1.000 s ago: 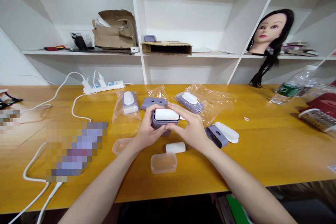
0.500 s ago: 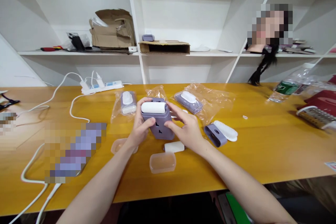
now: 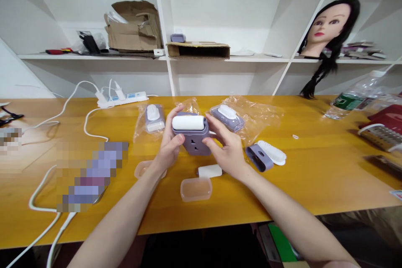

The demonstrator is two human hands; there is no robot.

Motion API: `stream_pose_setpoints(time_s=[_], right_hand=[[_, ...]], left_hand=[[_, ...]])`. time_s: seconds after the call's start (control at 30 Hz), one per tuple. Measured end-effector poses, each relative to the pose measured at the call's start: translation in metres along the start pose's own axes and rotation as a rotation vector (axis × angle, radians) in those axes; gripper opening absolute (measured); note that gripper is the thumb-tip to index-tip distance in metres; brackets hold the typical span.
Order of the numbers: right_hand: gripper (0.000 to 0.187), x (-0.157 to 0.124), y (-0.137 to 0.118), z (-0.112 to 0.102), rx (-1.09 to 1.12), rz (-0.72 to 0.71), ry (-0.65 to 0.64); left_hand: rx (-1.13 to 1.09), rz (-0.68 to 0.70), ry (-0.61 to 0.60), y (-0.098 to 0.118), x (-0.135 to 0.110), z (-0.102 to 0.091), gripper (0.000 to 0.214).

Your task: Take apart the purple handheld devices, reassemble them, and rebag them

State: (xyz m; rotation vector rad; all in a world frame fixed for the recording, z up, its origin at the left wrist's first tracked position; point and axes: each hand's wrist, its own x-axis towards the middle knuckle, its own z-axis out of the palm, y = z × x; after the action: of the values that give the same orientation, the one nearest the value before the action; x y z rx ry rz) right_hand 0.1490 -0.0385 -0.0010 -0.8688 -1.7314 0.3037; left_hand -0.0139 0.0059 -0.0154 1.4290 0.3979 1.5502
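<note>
Both hands hold a purple box with a white roller across its top (image 3: pixel 192 135), raised a little above the yellow table (image 3: pixel 314 176). My left hand (image 3: pixel 168 146) grips its left side with thumb in front and fingers behind. My right hand (image 3: pixel 226 148) grips its right side the same way. Below the hands lie a loose white roller (image 3: pixel 210 171), a clear plastic lid (image 3: pixel 196 189) and another clear lid (image 3: pixel 142 169) partly hidden by my left wrist.
Behind the hands lie two bagged purple units (image 3: pixel 154 119) (image 3: pixel 228 118). A purple case with a white brush (image 3: pixel 266 155) lies to the right. A power strip (image 3: pixel 122 98) with white cables is at the back left; a water bottle (image 3: pixel 354 97) and a mannequin head (image 3: pixel 329 29) at the right.
The purple box has been tilted up and turned so its front face with small openings faces me. Both hands moved from on top of it to its sides.
</note>
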Motion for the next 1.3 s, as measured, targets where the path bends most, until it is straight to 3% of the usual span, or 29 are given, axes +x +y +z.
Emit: stream_pose_setpoints(time_s=[0.1, 0.27, 0.37, 0.43, 0.5, 0.57, 0.63, 0.7, 0.73, 0.97, 1.17, 1.3], right_hand=[[0.054, 0.006, -0.003, -0.005, 0.147, 0.108, 0.058], [0.062, 0.011, 0.000, -0.010, 0.282, 0.197, 0.061], [0.065, 0.010, 0.003, -0.013, 0.083, 0.262, 0.069], [0.038, 0.008, 0.001, -0.015, -0.129, 0.250, 0.048], [0.008, 0.005, -0.005, -0.017, -0.242, 0.194, -0.113], [0.010, -0.002, -0.012, -0.018, -0.249, 0.087, -0.448], [0.041, -0.011, -0.017, -0.017, -0.260, -0.047, -0.824], [0.068, -0.021, -0.018, -0.013, -0.315, -0.092, -1.007], [0.069, -0.025, -0.016, -0.010, -0.338, -0.097, -1.037], [0.061, -0.024, 0.011, 0.004, -0.395, -0.118, -0.942], [0.040, -0.015, 0.031, 0.011, -0.538, -0.138, -0.831], [0.028, -0.015, 0.034, 0.014, -0.587, -0.120, -0.784]], left_hand=[[0.159, 0.017, -0.049, -0.006, 0.002, -0.003, 0.078], [0.264, -0.037, 0.009, -0.009, 0.002, 0.001, 0.048], [0.267, -0.023, 0.105, -0.009, 0.003, 0.001, 0.045], [0.262, -0.036, 0.208, -0.011, 0.004, -0.002, 0.044], [0.230, -0.047, 0.300, -0.014, 0.006, -0.006, 0.042], [0.186, -0.032, 0.356, -0.015, 0.008, -0.008, 0.040], [0.161, 0.017, 0.396, -0.013, 0.010, -0.009, 0.043], [0.165, 0.070, 0.427, -0.011, 0.010, -0.009, 0.054], [0.169, 0.090, 0.430, -0.010, 0.010, -0.009, 0.058], [0.153, 0.212, 0.371, -0.012, 0.011, -0.020, 0.050], [0.025, 0.159, 0.376, -0.012, 0.008, -0.018, 0.042], [-0.024, 0.058, 0.289, -0.010, 0.008, -0.017, 0.040]])
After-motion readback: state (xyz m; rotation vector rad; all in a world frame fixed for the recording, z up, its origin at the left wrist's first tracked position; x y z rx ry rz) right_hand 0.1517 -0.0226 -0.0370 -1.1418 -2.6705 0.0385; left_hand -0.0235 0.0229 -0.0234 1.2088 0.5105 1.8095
